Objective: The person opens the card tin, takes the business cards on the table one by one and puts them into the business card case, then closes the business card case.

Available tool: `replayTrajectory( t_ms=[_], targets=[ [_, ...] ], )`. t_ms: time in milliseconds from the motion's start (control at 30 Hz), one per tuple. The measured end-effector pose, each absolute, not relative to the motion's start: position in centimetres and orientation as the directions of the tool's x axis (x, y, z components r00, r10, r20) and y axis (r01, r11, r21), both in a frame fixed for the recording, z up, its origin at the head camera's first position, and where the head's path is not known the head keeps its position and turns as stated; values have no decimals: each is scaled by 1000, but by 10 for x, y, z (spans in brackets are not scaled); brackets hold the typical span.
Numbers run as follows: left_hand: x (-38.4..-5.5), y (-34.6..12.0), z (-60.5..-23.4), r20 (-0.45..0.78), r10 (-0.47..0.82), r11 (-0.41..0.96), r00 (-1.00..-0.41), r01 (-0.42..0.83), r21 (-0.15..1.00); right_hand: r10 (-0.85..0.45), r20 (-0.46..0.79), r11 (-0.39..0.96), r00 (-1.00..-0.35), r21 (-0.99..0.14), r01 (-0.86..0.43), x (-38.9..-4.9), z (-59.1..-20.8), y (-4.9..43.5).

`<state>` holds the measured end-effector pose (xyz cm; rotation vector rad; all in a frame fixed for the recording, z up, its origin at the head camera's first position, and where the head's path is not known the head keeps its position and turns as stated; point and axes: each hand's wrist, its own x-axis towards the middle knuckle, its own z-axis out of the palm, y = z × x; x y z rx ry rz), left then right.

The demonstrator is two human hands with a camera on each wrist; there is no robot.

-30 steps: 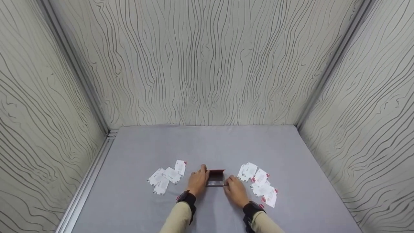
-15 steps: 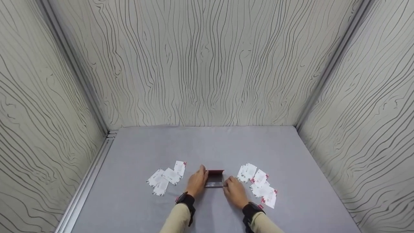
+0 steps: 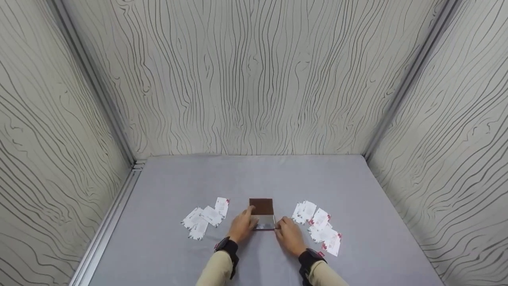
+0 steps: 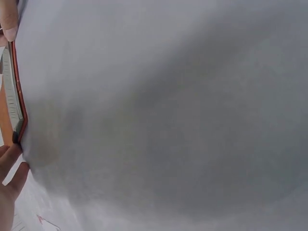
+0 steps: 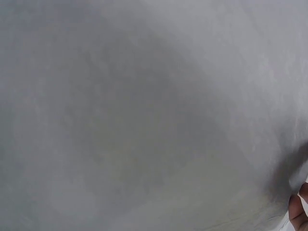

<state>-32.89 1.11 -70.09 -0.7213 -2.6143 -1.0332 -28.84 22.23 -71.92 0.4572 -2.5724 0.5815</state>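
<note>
A small card case (image 3: 262, 207) stands open between my hands, its brown lid leaning back and its pale, shiny inner tray toward me. In the left wrist view the reddish edge of the case (image 4: 20, 91) shows, with fingertips at both ends. My left hand (image 3: 240, 226) holds the left side, thumb over the inside and a finger by the lid. The near right corner is pinched by my right hand (image 3: 289, 236). Only a few fingertips (image 5: 297, 211) show in the right wrist view.
White printed cards with red and green corners lie in two loose groups, one on the left (image 3: 198, 224) and one on the right (image 3: 317, 222). Grey cloth (image 3: 254, 178) covers the table. Patterned panels (image 3: 254, 79) enclose it at the back and sides.
The lid, standing upright before, has swung back away from me, so its brown inside shows. My left hand's thumb has come over the case; the right hand stays at its corner.
</note>
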Motion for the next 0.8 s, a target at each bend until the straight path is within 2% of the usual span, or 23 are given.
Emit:
replayTrajectory(
  t_ms=[200, 567, 800],
  targets=[
    [-326, 7, -704, 352, 385, 618, -853, 521, 589, -205, 482, 856, -852, -334, -395, -287, -719, 224],
    [-327, -2, -716, 451, 447, 654, -772, 626, 425, -196, 512, 868, -836, -305, -391, -288, -724, 223],
    [-326, -2, -716, 442, 436, 667, -784, 611, 427, -180, 495, 870, -850, -323, -372, -288, -725, 222]
  ],
)
